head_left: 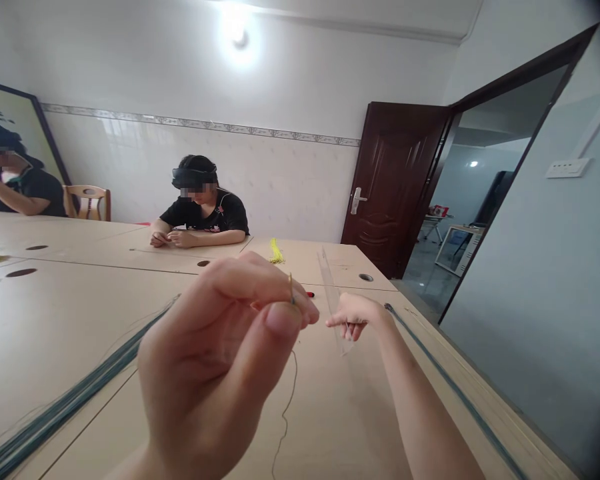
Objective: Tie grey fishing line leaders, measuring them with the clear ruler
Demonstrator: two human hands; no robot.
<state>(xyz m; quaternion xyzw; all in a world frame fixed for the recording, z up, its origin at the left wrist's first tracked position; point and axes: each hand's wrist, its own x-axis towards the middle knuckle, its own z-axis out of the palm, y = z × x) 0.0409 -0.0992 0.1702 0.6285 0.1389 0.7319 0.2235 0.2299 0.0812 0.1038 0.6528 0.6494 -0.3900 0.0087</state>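
A white tiled wall (260, 180) carried a patterned border (200, 123); a ceiling lamp (238, 32) was lit; a dark wooden door (395, 187) stood open at right.

Pale wooden tables (55, 320) pushed together hold a long bundle of dark green threads (65, 400) at near left, another bundle (455, 393) along the right edge, a clear ruler (333, 300) and a yellow tassel (276, 252) toward the far side.

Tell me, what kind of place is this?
Probably a handicraft workroom: long pale tables pushed together, bundles of dark thread laid along them, and a co-worker in a headset sitting at one.
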